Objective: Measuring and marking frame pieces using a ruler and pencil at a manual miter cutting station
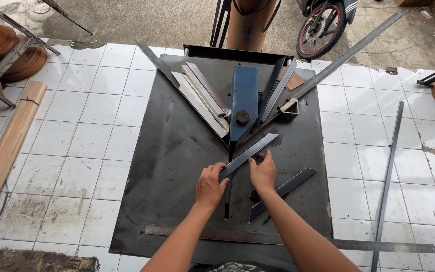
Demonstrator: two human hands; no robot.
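Both my hands grip a short dark metal bar [258, 150] with mitred ends, lying diagonally over the middle of a dark steel work plate [172, 151]. My left hand [210, 184] holds its lower left end. My right hand [263, 173] presses on its middle from below. A second similar dark bar [290, 185] lies just right of my right forearm. Beyond the held bar a blue metal jig [243, 100] with a dark hexagonal knob [242, 117] points toward me.
Several pale and dark metal strips [205, 98] fan out left and right of the jig. A long steel ruler [298, 241] lies across the plate's near edge. A thin rod [387, 176] rests on white tiles right. A wooden plank [6, 151] lies left; a motorbike wheel [320, 25] stands behind.
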